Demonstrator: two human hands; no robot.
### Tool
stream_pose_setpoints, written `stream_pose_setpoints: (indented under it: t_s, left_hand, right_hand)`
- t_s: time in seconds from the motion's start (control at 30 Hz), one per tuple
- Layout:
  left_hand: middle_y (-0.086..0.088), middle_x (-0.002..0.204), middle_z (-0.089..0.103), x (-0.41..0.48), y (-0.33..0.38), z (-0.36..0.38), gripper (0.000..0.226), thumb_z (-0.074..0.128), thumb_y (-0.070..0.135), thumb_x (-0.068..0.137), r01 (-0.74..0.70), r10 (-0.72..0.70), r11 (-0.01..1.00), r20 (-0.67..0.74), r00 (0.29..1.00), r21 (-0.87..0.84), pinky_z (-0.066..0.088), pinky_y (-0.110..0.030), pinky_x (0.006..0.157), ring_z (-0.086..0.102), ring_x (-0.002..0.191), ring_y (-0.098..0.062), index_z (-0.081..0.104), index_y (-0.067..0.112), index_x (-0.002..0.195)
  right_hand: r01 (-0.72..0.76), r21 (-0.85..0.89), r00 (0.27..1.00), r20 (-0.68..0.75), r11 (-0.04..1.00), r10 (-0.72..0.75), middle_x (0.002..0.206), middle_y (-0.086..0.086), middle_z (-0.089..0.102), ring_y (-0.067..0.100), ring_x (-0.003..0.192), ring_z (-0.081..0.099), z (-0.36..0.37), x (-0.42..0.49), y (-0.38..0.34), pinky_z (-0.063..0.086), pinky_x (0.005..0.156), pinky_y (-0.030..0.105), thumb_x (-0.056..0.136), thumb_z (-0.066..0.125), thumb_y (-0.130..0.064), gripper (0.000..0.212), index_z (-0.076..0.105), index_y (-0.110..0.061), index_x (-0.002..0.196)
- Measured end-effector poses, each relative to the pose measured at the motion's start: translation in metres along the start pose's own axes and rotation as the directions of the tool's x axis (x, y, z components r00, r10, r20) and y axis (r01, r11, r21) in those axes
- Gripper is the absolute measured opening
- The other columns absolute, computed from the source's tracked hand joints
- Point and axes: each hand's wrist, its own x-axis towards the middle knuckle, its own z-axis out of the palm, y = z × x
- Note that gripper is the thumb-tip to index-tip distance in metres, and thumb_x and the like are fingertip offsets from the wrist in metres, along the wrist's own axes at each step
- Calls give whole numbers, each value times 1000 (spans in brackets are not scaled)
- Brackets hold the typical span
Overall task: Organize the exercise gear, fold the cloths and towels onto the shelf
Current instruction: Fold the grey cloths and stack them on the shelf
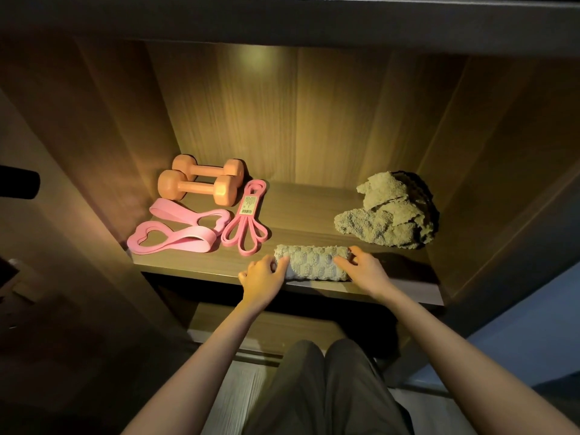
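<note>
Currently, in the head view, the left hand [263, 275] and right hand [364, 267] each curl their fingers round one end of the folded towel [312, 262] at the front edge of the shelf [298, 208]. Best to press evenly and keep both ends square.

We see a dim, warm-yellow scene lit from above left, with a soft glare patch high on the wood-grain back panel [257, 58] and the two orange dumbbells [201, 183] brightest. The crumpled grey-brown terry towel [386, 215] throws a black shadow behind and to its right, while the corners sink into near darkness. The wide lens splays the cabinet's side walls [125, 120] outward and stretches the bare forearms [201, 356] at the bottom edge.
</note>
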Motion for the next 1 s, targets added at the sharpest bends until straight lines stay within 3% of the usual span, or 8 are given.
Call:
stream_pose_setpoints:
  t_s: [0.13, 0.27, 0.43, 0.53, 0.6, 0.67, 0.83, 1.0]
  left_hand:
    - [4, 60, 50, 12, 8, 4, 47, 46, 51, 93, 17, -12, 998, -104, 994, 54, 42, -41, 86, 56, 75, -26, 41, 18, 60]
    - [-3, 58, 56, 15, 9, 5, 46, 53, 48, 89, 35, -25, 998, -182, 983, 51, 47, -39, 76, 60, 73, -32, 48, 15, 57]
    - [0, 86, 65, 16, 6, 9, 34, 63, 48, 83, 62, -81, 995, -280, 956, -77, 46, -43, 85, 60, 86, -23, 61, 14, 84]
    - [7, 81, 66, 19, 5, 7, 28, 63, 48, 83, 68, -90, 993, -230, 969, -101, 46, -41, 86, 62, 86, -21, 62, 21, 79]
    - [10, 77, 65, 19, 4, 5, 26, 63, 49, 82, 74, -100, 990, -221, 970, -124, 47, -40, 86, 63, 85, -19, 61, 24, 75]
    - [11, 75, 64, 18, 4, 5, 29, 63, 50, 82, 67, -95, 989, -219, 971, -131, 49, -41, 85, 63, 82, -17, 62, 23, 75]
    - [-1, 95, 63, 16, -9, 10, 21, 56, 31, 94, -168, 128, 973, -236, 963, -160, 46, -43, 87, 56, 93, -19, 64, 12, 98]
    - [-6, 126, 56, 13, -41, 6, 32, 50, 13, 97, -423, 431, 902, -141, 891, 81, 41, -33, 103, 51, 119, -21, 55, 7, 128]
  right_hand:
    - [-40, -15, 998, -44, 999, 39, 71, 0, 55, 17, 67, 55, 11, 9, 0, 43, 61, 31, 96, 43, -50, 33, 44, -23, 115]
    - [-65, -156, 995, -80, 986, 53, 79, 2, 58, 25, 76, 61, 13, 17, 1, 51, 75, 37, 96, 37, -57, 32, 36, -26, 106]
    - [35, -283, 989, -130, 958, -75, 98, -3, 46, 20, 69, 56, 9, 16, -1, 53, 58, 34, 95, 45, -50, 32, 23, -36, 114]
    - [212, -507, 939, -130, 835, -318, 125, -1, 38, 19, 95, 54, 10, 9, -13, 56, 61, 31, 93, 56, -19, 48, 29, -38, 128]
    - [381, -623, 883, 26, 683, -469, 138, 0, 37, 24, 108, 54, 18, 2, -22, 55, 82, 39, 83, 56, 6, 71, 33, -33, 138]
    - [454, -614, 867, 136, 646, -480, 152, 1, 29, 26, 133, 38, 30, -7, -27, 44, 100, 43, 83, 52, 9, 81, 24, -31, 148]
    - [372, -566, 928, 217, 736, -303, 162, -2, -6, 29, 148, -6, 48, -17, -23, 12, 116, 55, 100, 34, -24, 64, -1, -37, 152]
    - [382, -609, 924, 243, 695, -295, 160, -4, -14, 28, 147, -12, 48, -5, -22, 16, 116, 52, 102, 30, -24, 62, -5, -35, 152]
